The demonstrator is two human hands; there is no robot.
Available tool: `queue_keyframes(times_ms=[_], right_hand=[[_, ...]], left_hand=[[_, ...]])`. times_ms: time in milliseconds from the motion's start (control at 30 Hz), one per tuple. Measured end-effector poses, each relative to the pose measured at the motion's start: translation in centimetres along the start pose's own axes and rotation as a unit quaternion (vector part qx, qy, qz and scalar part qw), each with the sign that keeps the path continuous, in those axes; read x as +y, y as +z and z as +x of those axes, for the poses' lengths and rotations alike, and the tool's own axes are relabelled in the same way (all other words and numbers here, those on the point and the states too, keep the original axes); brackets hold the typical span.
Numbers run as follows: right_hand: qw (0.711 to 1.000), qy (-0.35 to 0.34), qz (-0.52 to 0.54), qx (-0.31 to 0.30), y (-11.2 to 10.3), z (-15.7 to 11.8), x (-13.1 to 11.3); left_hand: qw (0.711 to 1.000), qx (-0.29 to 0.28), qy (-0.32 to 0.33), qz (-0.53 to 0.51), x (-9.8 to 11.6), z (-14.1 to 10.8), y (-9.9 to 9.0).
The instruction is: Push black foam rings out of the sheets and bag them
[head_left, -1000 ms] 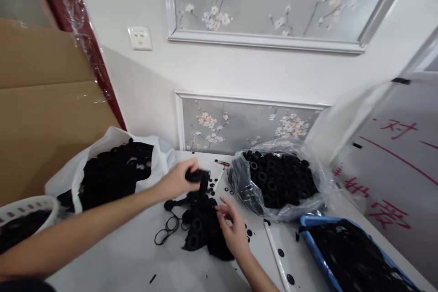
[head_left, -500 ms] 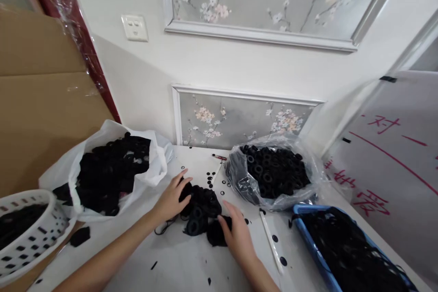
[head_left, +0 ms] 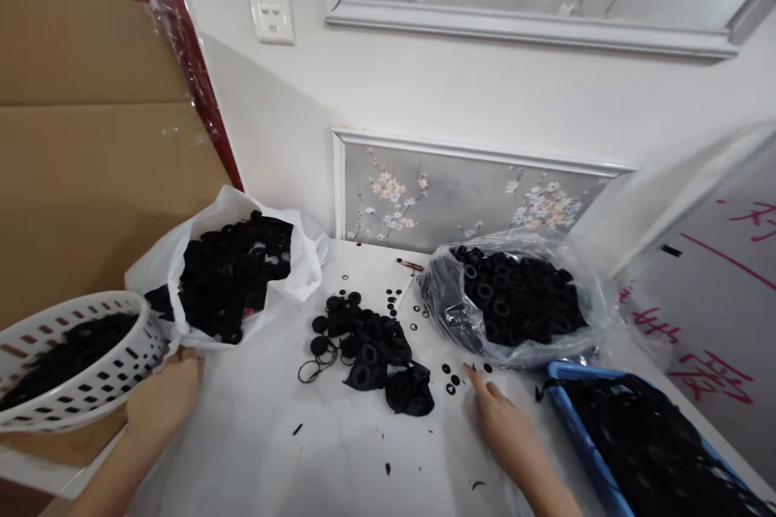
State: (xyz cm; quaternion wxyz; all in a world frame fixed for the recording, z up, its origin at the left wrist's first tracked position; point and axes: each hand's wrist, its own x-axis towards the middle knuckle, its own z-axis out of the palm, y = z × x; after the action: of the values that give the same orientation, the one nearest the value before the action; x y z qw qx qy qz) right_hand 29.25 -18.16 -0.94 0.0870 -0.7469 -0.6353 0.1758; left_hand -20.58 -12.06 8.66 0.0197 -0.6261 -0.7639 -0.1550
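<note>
A loose heap of black rubber rings and discs [head_left: 369,355] lies on the white table [head_left: 272,436], with a thin black cord loop [head_left: 310,372] at its left side. My left hand [head_left: 166,396] is at the lower right of a white perforated plastic basket [head_left: 78,363], against its underside; I cannot tell whether it grips the basket. My right hand [head_left: 503,420] rests on the tabletop with its fingers apart and empty. Its fingertips are close to several small black discs [head_left: 452,380].
A white plastic bag [head_left: 291,258] and a clear plastic bag [head_left: 449,307] hold black rings at the back. A blue-rimmed basket [head_left: 582,428] stands at front right. Large cardboard sheets [head_left: 90,137] lean at left, and black bits are scattered on the table.
My left hand has moved left from the heap to the white basket, and my right hand has moved right, away from the heap. The heap now lies uncovered, and the view has shifted.
</note>
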Motion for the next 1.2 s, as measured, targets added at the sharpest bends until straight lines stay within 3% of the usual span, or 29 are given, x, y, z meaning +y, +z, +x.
queue_keyframes(times_ms=[133, 233, 300, 400, 467, 533, 600, 733, 833, 900, 1033, 1100, 1200], right_hand=[[0.98, -0.087, 0.178, 0.005, -1.6, -2.1, -1.4], [0.925, -0.125, 0.352, 0.067, -2.4, -3.3, -2.2], [0.868, -0.119, 0.471, 0.097, -3.0, -3.4, -3.0], [0.763, -0.1, 0.637, 0.042, -4.6, -2.3, -5.4], [0.726, -0.112, 0.678, 0.018, -6.0, -1.4, -7.7], [0.746, -0.145, 0.648, 0.05, -7.6, -0.6, -10.4], [0.751, -0.168, 0.624, 0.135, -9.2, -0.1, -12.9], [0.675, -0.26, 0.624, 0.295, -11.5, 0.9, -15.9], [0.626, -0.311, 0.642, 0.316, -12.3, 2.0, -16.4], [0.615, -0.304, 0.656, 0.314, -12.4, 2.9, -16.4], [0.625, -0.285, 0.649, 0.328, -11.9, 4.4, -15.9], [0.646, -0.282, 0.636, 0.314, -11.8, 5.0, -15.6], [0.702, -0.261, 0.606, 0.269, -11.9, 5.8, -15.2]], left_hand=[[0.996, 0.019, 0.03, 0.081, 0.3, 0.5, 0.5], [0.996, 0.014, 0.08, -0.046, 2.0, 0.3, 1.5], [0.977, -0.029, 0.08, -0.196, 4.5, -0.2, 2.0], [0.876, -0.205, 0.082, -0.428, 10.3, -1.1, 2.2], [0.811, -0.273, 0.084, -0.511, 14.8, -1.4, 1.7], [0.757, -0.286, 0.081, -0.581, 19.1, -1.2, 0.6], [0.713, -0.296, 0.076, -0.631, 22.5, -0.6, -1.0], [0.606, -0.314, 0.064, -0.728, 26.3, 0.6, -3.9], [0.548, -0.357, 0.07, -0.753, 27.2, 1.3, -4.2], [0.554, -0.357, 0.065, -0.749, 27.5, 1.7, -3.3], [0.609, -0.339, 0.066, -0.714, 27.9, 2.7, -0.9], [0.609, -0.34, 0.085, -0.712, 27.9, 3.3, 0.0], [0.582, -0.364, 0.148, -0.712, 27.6, 4.4, 0.7]])
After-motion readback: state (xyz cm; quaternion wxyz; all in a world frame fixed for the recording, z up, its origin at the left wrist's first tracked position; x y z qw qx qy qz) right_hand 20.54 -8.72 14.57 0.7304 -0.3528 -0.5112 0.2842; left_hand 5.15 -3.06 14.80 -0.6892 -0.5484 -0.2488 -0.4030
